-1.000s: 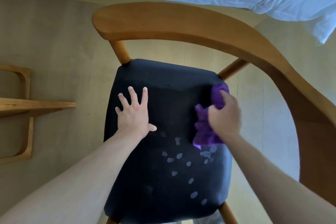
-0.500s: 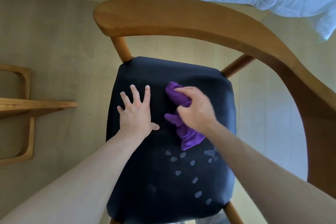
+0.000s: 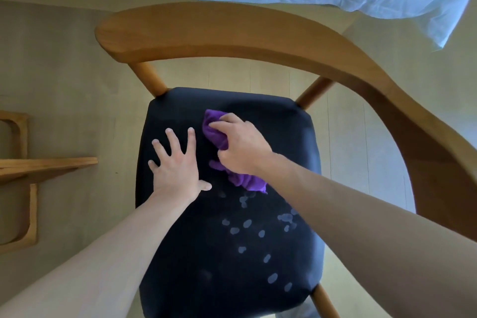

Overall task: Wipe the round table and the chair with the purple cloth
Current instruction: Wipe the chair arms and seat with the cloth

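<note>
Purple cloth (image 3: 224,141) lies bunched on the dark padded seat of the chair (image 3: 232,253), long axis running from far-left to near-right, one end at the fingertips, the other trailing past the wrist. Fabric soft, fleecy, crumpled. Chair frame is smooth curved wood; pale oval marks dot the near seat. Right hand (image 3: 241,146) grips the cloth's middle, fingers curled over it. Left hand (image 3: 175,165) rests flat just beside it, fingers spread, holding nothing
</note>
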Demonstrator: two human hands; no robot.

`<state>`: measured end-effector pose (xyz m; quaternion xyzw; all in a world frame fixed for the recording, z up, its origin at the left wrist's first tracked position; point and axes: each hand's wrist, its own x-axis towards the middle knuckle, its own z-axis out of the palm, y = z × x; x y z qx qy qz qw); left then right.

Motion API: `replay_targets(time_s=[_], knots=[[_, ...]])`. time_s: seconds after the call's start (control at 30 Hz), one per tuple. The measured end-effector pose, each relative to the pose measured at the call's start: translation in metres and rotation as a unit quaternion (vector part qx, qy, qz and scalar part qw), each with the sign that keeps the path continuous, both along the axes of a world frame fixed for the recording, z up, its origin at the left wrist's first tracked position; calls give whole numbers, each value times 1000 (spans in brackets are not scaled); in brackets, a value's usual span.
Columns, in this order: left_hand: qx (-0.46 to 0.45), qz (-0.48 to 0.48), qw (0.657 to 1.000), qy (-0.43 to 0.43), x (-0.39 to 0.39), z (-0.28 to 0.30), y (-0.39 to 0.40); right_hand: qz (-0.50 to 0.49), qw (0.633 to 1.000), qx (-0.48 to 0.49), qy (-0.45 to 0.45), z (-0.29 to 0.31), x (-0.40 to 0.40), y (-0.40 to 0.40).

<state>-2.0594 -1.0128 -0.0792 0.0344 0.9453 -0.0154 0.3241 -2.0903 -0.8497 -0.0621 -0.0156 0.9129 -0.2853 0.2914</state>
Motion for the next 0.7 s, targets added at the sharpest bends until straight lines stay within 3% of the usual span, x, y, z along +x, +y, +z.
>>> replay_targets(time_s=[0.07, 0.13, 0.2, 0.23, 0.33, 0.47, 0.6, 0.67, 0.7], knots=[[-1, 1, 1000, 2, 0, -1, 0, -67, 996, -15, 58, 1, 2, 26], [-1, 1, 1000, 7, 0, -2, 2, -236, 965, 36, 107, 0, 5, 61], [1, 5, 1000, 7, -1, -4, 3, -376, 918, 101, 69, -2, 8, 86], [3, 11, 1000, 4, -1, -4, 4, -398, 907, 132, 34, -3, 8, 85], [9, 26, 1000, -1, -2, -5, 7, -331, 917, 218, 38, -8, -6, 47], [17, 28, 999, -6, -2, -6, 5, -149, 965, 193, 94, -11, -26, -23], [24, 34, 999, -12, 1, -8, 1, 63, 991, 72, 94, -12, -20, -55], [27, 40, 999, -14, 2, -10, 0, 95, 994, -30, 52, -7, -18, -39], [31, 45, 998, -12, 2, -11, 1, 62, 994, -66, 56, -5, -16, -26]])
